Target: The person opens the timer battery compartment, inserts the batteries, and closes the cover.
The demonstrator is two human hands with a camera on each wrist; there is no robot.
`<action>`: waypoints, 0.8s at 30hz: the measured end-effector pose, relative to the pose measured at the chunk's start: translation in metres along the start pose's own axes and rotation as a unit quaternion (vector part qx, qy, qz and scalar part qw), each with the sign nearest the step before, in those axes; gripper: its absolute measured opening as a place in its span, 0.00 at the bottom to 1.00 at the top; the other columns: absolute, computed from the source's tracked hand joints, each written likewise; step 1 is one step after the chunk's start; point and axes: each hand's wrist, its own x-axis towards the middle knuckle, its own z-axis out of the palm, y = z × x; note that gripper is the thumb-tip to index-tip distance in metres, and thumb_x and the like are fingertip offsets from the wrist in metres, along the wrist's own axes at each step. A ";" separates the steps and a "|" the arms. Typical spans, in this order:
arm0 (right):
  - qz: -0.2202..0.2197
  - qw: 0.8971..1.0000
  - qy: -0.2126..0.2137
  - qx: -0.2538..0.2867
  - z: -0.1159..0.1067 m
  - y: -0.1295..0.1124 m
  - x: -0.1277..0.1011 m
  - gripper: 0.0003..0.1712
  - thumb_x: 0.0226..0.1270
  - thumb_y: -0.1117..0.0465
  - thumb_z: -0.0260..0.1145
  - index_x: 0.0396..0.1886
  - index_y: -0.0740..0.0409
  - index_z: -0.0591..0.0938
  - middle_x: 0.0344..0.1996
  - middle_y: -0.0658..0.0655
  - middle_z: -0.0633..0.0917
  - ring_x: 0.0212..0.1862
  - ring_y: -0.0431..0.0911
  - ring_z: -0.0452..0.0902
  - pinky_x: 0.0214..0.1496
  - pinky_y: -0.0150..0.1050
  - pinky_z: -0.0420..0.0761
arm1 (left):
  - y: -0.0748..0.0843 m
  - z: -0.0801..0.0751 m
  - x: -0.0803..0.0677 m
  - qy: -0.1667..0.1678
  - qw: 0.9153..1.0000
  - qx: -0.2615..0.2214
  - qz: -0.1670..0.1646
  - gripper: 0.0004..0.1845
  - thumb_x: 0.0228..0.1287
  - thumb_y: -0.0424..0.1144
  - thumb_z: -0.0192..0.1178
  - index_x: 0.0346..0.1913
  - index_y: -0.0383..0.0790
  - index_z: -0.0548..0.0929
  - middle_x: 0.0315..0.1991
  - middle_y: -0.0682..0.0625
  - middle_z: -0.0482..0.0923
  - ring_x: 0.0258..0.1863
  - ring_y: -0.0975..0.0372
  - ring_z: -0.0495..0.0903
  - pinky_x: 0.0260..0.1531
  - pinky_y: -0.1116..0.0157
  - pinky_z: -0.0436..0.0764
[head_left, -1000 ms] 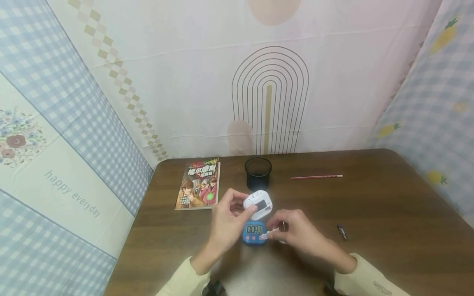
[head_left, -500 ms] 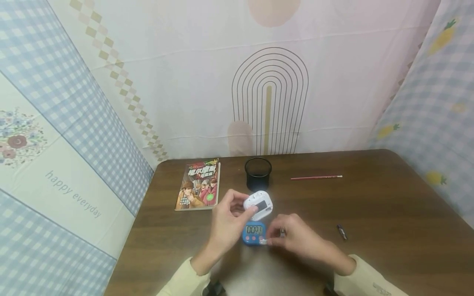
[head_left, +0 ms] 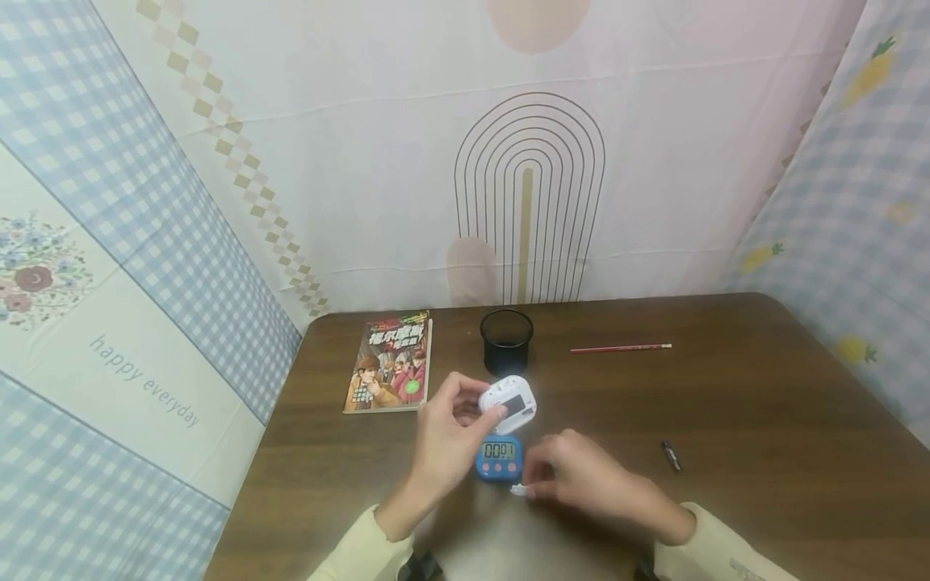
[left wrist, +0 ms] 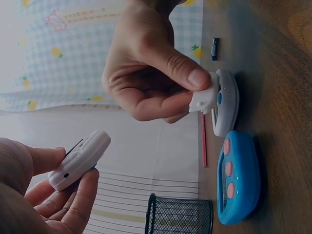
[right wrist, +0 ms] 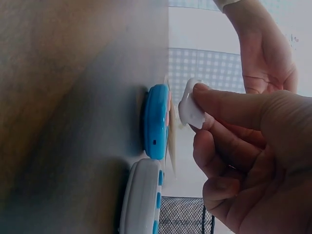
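The left hand [head_left: 445, 436] grips a white timer [head_left: 508, 402] above the worktop [head_left: 726, 420]. The right hand [head_left: 581, 476] pinches a small white cover [left wrist: 204, 99] just beside the blue timer [head_left: 498, 458]. A mesh pen cup [head_left: 506, 339], book [head_left: 390, 361] and pencil [head_left: 621, 348] lie behind.

We count three timers out here: a white one [head_left: 508, 402] held up off the bench [head_left: 763, 420], a blue one [head_left: 498, 459] lying flat, and a second white one [left wrist: 225, 102] beside the blue, seen plainly only from the wrist views. One small white cover piece [head_left: 519, 489]. One book [head_left: 390, 361]. One black mesh cup [head_left: 506, 340]. One red pencil [head_left: 621, 348]. One small dark battery [head_left: 672, 455]. Two hands, a left hand [head_left: 445, 436] and a right hand [head_left: 581, 476]. One bench under it all.
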 end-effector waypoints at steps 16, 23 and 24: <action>0.001 0.998 -0.053 -0.036 0.004 -0.008 -0.003 0.12 0.57 0.62 0.81 0.27 0.42 0.86 0.22 0.33 0.81 0.27 0.26 0.72 0.32 0.26 0.77 | 0.001 0.000 0.000 -0.003 1.000 0.002 0.009 0.15 0.61 0.33 0.77 0.47 0.42 0.84 0.40 0.47 0.91 0.38 0.58 0.89 0.37 0.66 0.90; 0.008 0.997 -0.068 -0.034 0.006 -0.009 -0.004 0.12 0.57 0.63 0.81 0.25 0.43 0.85 0.21 0.33 0.80 0.25 0.27 0.72 0.31 0.26 0.77 | 0.000 0.001 -0.001 -0.001 1.000 0.001 0.007 0.15 0.61 0.33 0.77 0.47 0.41 0.84 0.40 0.47 0.91 0.38 0.58 0.90 0.37 0.66 0.90; 0.009 0.997 -0.073 -0.035 0.006 -0.009 -0.004 0.12 0.57 0.64 0.80 0.25 0.43 0.85 0.21 0.33 0.80 0.25 0.27 0.71 0.31 0.26 0.76 | 0.000 0.001 -0.001 -0.001 1.000 0.000 0.007 0.15 0.61 0.32 0.77 0.47 0.41 0.84 0.40 0.47 0.91 0.38 0.58 0.90 0.37 0.66 0.90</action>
